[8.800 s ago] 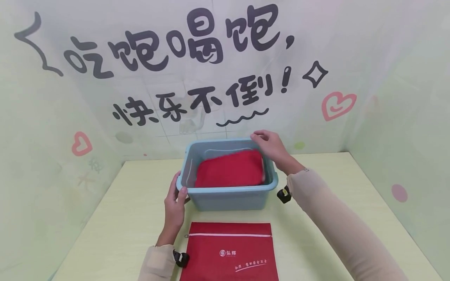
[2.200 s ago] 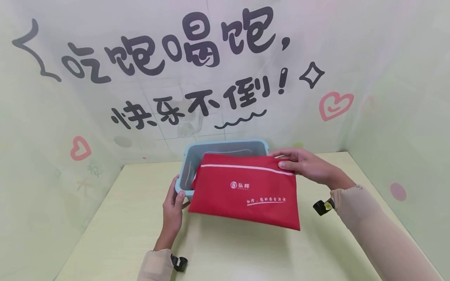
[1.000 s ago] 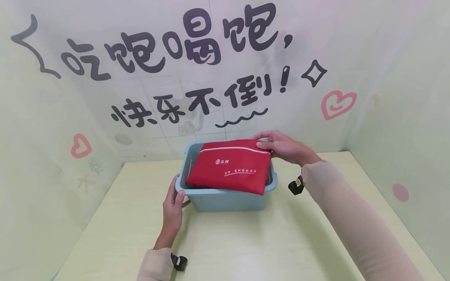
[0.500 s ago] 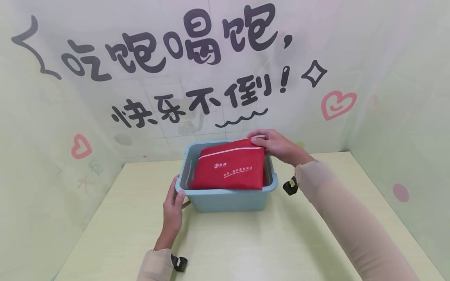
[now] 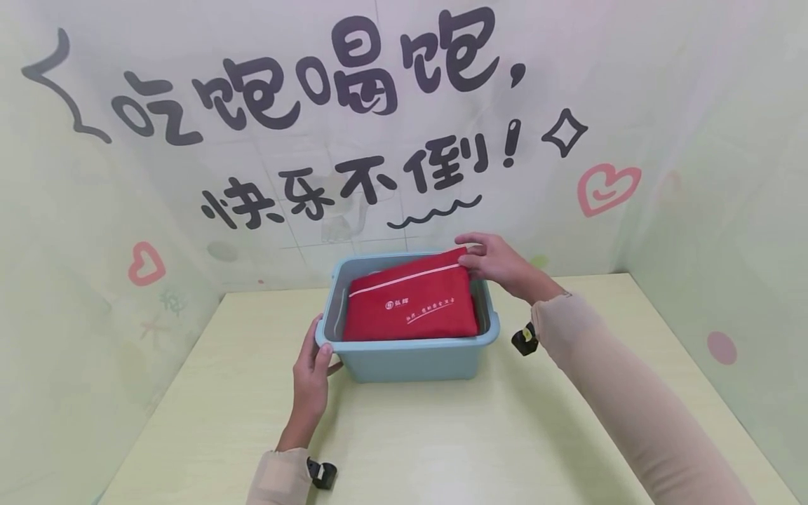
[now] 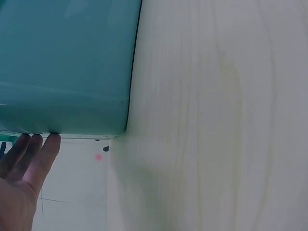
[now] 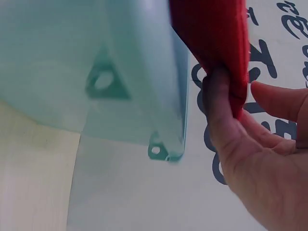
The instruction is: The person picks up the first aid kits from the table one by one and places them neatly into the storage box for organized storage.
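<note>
A pale blue plastic bin (image 5: 410,361) stands on the table against the back wall. My left hand (image 5: 309,386) grips its left front corner, thumb on the rim; in the left wrist view the fingers (image 6: 42,161) touch the bin's side. Inside lies a red zip pouch (image 5: 410,308) with white lettering and a white zip line, tilted, its upper right corner raised near the back rim. My right hand (image 5: 501,270) pinches that corner. From the right wrist view, the thumb (image 7: 274,100) is on one side of the red fabric and fingers on the other. Whatever lies beneath the pouch is hidden.
The pale wooden table (image 5: 429,435) stretches in front of the bin. Light green walls with black lettering and pink hearts enclose the back and both sides. A black strap-mounted device (image 5: 325,475) sits at the left wrist, another device (image 5: 525,340) at the right.
The pouch that lay on the table's front has been lifted into the bin, over another red one seen there earlier. Lately it has sunk lower inside. The left hand has stayed on the corner.
</note>
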`<state>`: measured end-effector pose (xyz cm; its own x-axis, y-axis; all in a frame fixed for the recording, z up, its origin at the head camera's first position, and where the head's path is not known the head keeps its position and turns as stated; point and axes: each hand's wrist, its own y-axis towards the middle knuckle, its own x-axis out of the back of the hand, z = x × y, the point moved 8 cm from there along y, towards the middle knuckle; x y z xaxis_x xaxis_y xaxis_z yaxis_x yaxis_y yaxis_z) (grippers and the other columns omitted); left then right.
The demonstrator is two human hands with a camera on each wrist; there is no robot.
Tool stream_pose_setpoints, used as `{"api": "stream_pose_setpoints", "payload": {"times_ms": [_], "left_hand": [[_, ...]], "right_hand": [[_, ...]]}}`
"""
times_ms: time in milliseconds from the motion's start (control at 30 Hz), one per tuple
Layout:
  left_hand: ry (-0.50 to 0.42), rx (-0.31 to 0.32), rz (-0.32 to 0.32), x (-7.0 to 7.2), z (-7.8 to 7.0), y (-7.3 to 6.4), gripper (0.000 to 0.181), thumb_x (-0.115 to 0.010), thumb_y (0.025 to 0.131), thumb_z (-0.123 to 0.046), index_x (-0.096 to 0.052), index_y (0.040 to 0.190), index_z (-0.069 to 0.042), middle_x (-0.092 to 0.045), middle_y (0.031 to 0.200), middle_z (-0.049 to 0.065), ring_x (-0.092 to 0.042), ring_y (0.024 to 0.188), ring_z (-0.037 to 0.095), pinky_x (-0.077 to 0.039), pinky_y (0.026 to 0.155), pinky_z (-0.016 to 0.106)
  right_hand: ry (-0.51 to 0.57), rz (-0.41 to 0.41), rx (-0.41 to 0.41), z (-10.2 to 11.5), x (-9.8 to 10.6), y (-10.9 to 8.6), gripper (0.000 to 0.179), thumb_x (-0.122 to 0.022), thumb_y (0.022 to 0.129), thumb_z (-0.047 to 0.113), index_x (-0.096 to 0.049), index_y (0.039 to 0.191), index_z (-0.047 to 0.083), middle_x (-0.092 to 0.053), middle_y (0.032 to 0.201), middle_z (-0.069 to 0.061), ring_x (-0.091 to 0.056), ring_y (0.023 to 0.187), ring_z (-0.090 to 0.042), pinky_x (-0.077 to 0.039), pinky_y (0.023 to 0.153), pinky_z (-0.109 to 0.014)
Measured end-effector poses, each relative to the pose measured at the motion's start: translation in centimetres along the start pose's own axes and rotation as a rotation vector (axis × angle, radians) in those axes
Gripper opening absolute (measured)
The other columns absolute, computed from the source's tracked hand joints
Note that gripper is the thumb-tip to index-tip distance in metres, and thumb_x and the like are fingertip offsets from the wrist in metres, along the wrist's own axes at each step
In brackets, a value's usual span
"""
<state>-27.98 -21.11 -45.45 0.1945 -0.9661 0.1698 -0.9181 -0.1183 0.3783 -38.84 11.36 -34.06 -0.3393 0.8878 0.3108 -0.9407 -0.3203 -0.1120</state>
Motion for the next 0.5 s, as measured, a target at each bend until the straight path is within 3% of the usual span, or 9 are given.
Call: {"api": "stream_pose_setpoints", "payload": {"times_ms": [267,500], "left_hand": [[-0.001,-0.001,0.0,-0.2,-0.2,0.0,0.053,-0.045,0.106,-0.019,-0.032,0.157,-0.02,-0.039,0.154,0.014,-0.047,0.131,0.042,-0.052,0.083,0.063],[0.007,0.003,-0.007,-0.1,-0.1,0.0,0.053,-0.046,0.106,-0.019,-0.033,0.157,-0.022,-0.039,0.154,0.014,-0.047,0.131,0.041,-0.052,0.082,0.062]], "right_hand": [[-0.121,-0.124,0.0,-0.7,2.0,-0.7,0.053,-0.054,0.102,0.025,-0.038,0.149,0.007,-0.045,0.146,-0.019,-0.056,0.123,-0.039,-0.046,0.105,-0.05],[-0.099,-0.113,0.024,-0.9,2.8,-1.0,0.05,-0.053,0.103,0.023,-0.04,0.146,0.004,-0.046,0.146,-0.02,-0.054,0.125,-0.038,-0.046,0.105,-0.049]]}}
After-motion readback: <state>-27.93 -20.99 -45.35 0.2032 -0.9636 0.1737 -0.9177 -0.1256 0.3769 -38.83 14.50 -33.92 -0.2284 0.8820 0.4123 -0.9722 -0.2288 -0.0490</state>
